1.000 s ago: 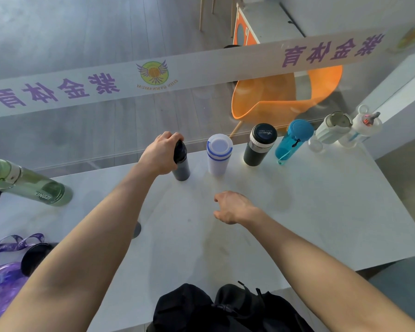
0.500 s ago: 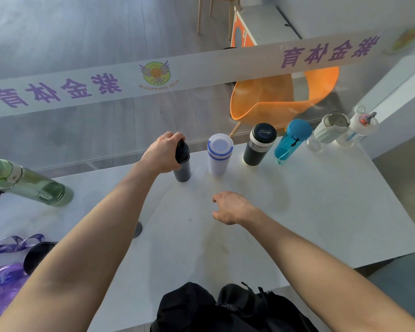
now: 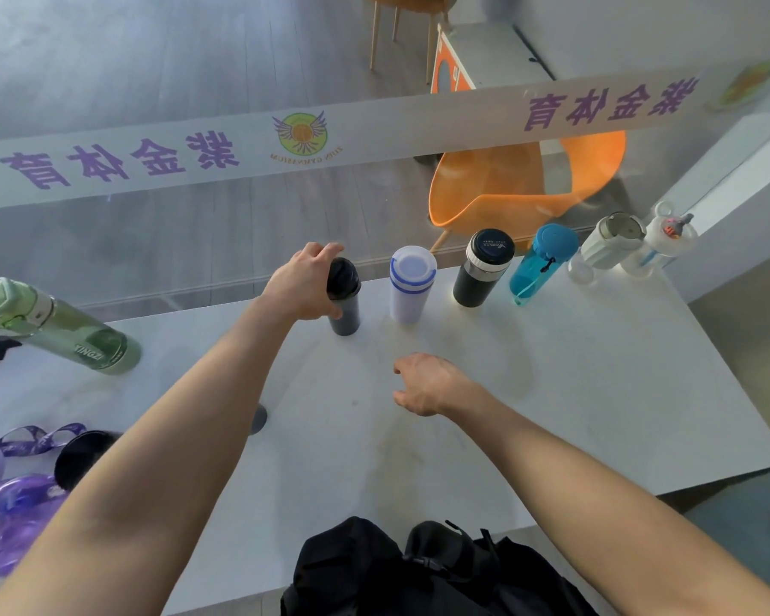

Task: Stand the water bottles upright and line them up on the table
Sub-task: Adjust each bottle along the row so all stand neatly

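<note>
My left hand point(image 3: 304, 284) grips a slim dark bottle point(image 3: 345, 300) standing upright at the left end of a row along the far edge of the white table point(image 3: 596, 393). To its right stand a white bottle with blue rings point(image 3: 411, 284), a black flask point(image 3: 483, 269), a teal bottle point(image 3: 543, 262), a pale grey bottle point(image 3: 610, 240) and a white bottle with a toy lid point(image 3: 661, 242). My right hand point(image 3: 427, 384) hovers over the table's middle, fingers apart, holding nothing. A green bottle point(image 3: 59, 329) stands at far left. A purple bottle point(image 3: 5, 504) lies at the near left.
A glass partition with a printed band point(image 3: 374, 135) runs just behind the bottle row. An orange chair point(image 3: 521, 184) stands beyond it. A black bag point(image 3: 419, 571) sits at the table's near edge. A black round lid point(image 3: 83, 455) lies by the purple bottle.
Nothing has visibly changed apart from a slight shift of the view; my left hand stays on the dark bottle and my right hand stays over the table.
</note>
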